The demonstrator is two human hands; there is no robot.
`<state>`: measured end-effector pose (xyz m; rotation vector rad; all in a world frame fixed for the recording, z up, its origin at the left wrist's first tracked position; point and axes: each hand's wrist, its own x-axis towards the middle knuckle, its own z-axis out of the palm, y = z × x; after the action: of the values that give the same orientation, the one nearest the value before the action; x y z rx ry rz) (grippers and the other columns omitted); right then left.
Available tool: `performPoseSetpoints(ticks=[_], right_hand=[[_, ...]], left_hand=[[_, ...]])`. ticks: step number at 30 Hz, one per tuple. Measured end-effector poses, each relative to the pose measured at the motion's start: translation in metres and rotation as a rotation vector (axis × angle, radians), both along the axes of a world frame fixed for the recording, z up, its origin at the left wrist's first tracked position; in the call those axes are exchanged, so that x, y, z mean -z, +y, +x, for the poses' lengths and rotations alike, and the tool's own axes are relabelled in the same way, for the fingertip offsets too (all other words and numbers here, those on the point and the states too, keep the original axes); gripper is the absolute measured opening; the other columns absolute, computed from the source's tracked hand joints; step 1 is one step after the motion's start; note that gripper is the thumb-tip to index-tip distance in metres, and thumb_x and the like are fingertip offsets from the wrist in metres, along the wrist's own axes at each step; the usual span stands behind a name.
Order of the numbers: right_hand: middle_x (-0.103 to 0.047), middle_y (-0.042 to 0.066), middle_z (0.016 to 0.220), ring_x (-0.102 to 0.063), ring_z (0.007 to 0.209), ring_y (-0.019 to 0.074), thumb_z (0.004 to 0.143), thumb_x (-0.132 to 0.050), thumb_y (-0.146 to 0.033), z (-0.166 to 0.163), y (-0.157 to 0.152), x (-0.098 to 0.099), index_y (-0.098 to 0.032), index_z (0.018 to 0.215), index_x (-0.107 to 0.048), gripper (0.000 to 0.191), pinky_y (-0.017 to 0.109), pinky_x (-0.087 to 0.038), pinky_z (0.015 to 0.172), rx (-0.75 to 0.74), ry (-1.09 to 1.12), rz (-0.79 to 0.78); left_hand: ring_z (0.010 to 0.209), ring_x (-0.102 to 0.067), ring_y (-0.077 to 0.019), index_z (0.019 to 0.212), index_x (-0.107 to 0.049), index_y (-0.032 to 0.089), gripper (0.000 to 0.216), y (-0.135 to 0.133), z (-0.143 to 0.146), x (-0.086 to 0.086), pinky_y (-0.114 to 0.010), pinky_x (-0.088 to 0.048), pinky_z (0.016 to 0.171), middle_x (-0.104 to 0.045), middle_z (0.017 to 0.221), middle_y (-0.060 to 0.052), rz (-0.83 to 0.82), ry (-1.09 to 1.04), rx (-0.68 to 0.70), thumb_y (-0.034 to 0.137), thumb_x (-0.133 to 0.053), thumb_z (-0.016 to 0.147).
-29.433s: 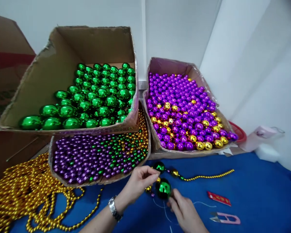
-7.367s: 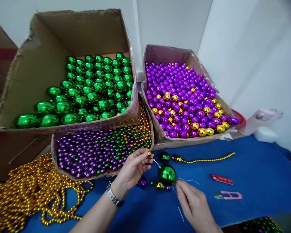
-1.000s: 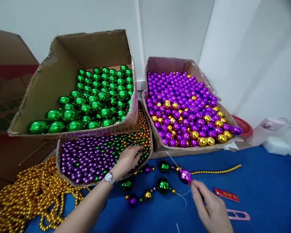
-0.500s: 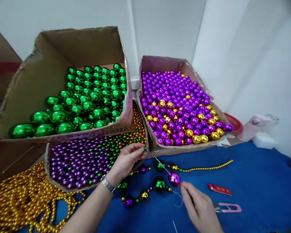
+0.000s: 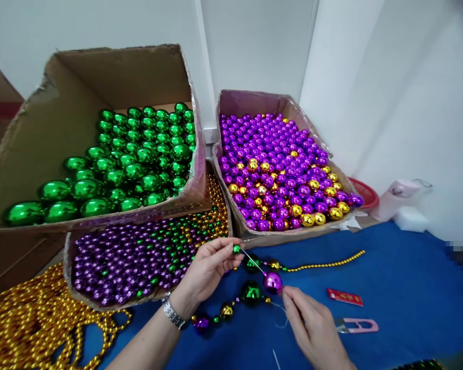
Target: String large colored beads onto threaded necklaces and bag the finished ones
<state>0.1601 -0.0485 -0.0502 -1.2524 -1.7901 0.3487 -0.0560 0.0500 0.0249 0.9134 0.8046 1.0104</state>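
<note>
My left hand pinches a small green bead at the tip of a thin needle. My right hand pinches the needle's other end just behind a purple bead threaded on it. A string of green, gold and purple beads lies on the blue cloth below the hands, with white thread trailing from it. A thin gold bead chain runs off to the right.
Three cardboard boxes stand behind: large green balls, purple and gold beads, small mixed beads. A heap of gold bead strands lies at left. Pink thread snips and a red packet lie at right.
My left hand left the box of small mixed beads with a green bead and brought it to the needle tip. The right hand keeps the needle with the purple bead.
</note>
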Motion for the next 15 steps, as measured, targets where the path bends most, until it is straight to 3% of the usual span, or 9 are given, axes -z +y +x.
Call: performPoseSetpoints(ticks=[15], right_hand=[[-0.063, 0.003, 0.078, -0.064, 0.073, 0.0163, 0.094, -0.043, -0.017, 0.012, 0.001, 0.002, -0.020, 0.100, -0.057, 0.016, 0.024, -0.048, 0.068, 0.030, -0.001, 0.024]], left_hand=[[0.071, -0.059, -0.0112, 0.099, -0.068, 0.012, 0.022, 0.007, 0.016, -0.007, -0.022, -0.050, 0.067, -0.067, 0.090, -0.008, 0.129, 0.123, 0.037, 0.026, -0.061, 0.084]])
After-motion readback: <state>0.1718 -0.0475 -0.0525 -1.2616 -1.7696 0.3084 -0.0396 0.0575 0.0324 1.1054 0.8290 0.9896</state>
